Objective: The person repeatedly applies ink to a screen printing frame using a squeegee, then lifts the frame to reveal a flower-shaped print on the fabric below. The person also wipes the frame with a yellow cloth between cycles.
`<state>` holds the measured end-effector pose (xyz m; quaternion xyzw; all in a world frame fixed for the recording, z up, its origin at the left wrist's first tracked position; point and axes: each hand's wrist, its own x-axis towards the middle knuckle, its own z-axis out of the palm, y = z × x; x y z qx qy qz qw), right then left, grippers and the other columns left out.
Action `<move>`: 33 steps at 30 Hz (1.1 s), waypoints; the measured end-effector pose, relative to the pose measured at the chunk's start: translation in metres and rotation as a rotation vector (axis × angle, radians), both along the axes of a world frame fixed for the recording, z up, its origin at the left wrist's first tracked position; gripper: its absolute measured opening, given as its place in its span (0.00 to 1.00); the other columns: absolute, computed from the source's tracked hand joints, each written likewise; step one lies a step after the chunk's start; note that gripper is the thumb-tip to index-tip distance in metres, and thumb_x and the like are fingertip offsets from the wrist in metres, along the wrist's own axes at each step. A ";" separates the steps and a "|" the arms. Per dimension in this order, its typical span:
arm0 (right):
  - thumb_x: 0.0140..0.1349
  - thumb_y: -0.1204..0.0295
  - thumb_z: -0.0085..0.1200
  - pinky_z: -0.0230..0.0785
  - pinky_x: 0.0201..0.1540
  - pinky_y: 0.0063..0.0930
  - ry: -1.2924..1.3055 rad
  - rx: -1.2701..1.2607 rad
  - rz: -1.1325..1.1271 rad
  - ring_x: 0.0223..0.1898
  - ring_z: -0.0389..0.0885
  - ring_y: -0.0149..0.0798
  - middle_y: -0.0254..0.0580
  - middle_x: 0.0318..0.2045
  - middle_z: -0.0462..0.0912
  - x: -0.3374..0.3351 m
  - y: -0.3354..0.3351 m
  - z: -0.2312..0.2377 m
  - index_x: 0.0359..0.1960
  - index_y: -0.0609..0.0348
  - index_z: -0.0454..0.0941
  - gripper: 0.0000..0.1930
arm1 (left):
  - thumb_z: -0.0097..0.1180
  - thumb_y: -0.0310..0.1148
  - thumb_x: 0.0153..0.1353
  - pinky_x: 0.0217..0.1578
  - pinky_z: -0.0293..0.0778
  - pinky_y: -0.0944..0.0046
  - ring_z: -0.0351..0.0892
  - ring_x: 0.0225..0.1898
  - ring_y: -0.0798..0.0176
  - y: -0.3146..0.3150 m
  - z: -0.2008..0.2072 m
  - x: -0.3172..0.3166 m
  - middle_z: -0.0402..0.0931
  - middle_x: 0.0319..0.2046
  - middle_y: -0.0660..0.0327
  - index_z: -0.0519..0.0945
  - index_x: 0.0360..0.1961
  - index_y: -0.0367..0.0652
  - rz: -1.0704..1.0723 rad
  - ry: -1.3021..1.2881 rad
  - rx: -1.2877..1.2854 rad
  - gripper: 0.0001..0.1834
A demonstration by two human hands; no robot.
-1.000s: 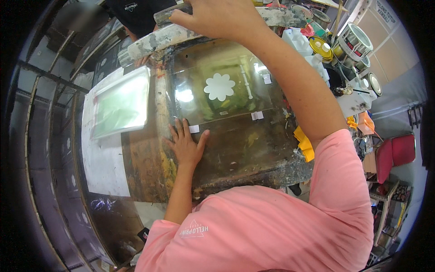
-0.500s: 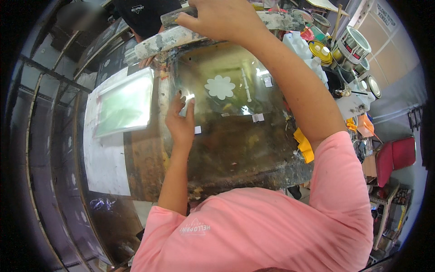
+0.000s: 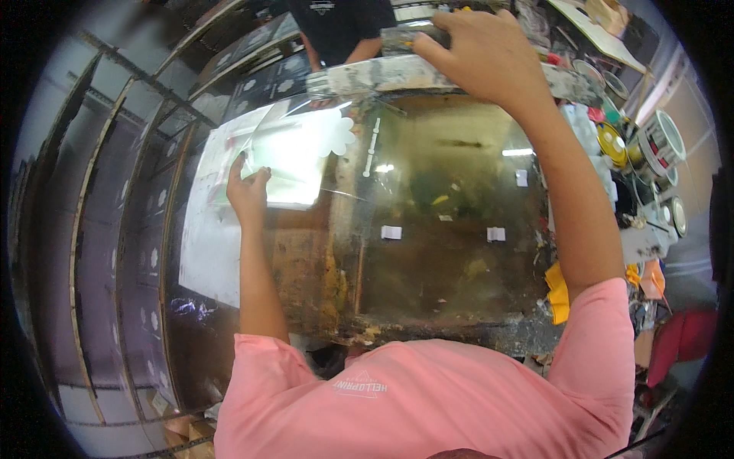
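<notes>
My left hand (image 3: 251, 191) pinches the edge of a thin transparent sheet, its fingers bent together. On that sheet are a white flower shape (image 3: 334, 134) and a narrow white strip-like figure (image 3: 372, 147). The sheet hangs tilted over a stack of clear sheets (image 3: 302, 191) on the left. At the far side, my right hand (image 3: 485, 61) is closed over a paint-stained frame (image 3: 359, 77), thumb toward a grey block (image 3: 413, 40). Below the frame lies a glossy, stained work surface (image 3: 436, 283) with small white tabs (image 3: 391, 232) on it.
White paper (image 3: 206, 252) lies under the stack. A dark metal rack (image 3: 122, 229) stands at left. Paint cans (image 3: 659, 141) and bottles crowd the right, near a yellow cloth (image 3: 558, 294). Another person in a dark shirt (image 3: 340, 30) stands beyond the table.
My left hand has carried the transparent sheet left, from the glossy work surface to over the stack. My right hand stays on the frame. The view has shifted left.
</notes>
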<state>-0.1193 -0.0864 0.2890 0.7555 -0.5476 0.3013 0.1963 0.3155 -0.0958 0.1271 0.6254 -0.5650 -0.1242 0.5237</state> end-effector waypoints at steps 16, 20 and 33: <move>0.68 0.50 0.51 0.69 0.54 0.45 0.005 0.030 -0.047 0.45 0.85 0.56 0.55 0.40 0.88 0.005 0.003 -0.001 0.46 0.65 0.86 0.27 | 0.65 0.44 0.66 0.74 0.54 0.39 0.59 0.76 0.39 -0.056 -0.063 0.069 0.67 0.71 0.37 0.71 0.72 0.35 0.400 -0.621 0.012 0.37; 0.68 0.48 0.50 0.72 0.50 0.51 0.033 -0.012 -0.009 0.42 0.85 0.59 0.56 0.38 0.87 -0.001 0.000 -0.001 0.43 0.62 0.86 0.27 | 0.52 0.48 0.76 0.76 0.46 0.33 0.51 0.79 0.36 0.011 -0.066 0.026 0.59 0.76 0.43 0.65 0.76 0.38 -0.034 -0.794 0.084 0.35; 0.65 0.45 0.45 0.77 0.49 0.55 0.029 0.132 -0.118 0.41 0.87 0.65 0.64 0.34 0.87 0.000 -0.024 0.034 0.33 0.64 0.87 0.31 | 0.42 0.50 0.79 0.75 0.50 0.33 0.64 0.74 0.41 0.017 -0.071 0.013 0.71 0.71 0.49 0.78 0.68 0.43 -0.101 -0.776 0.339 0.28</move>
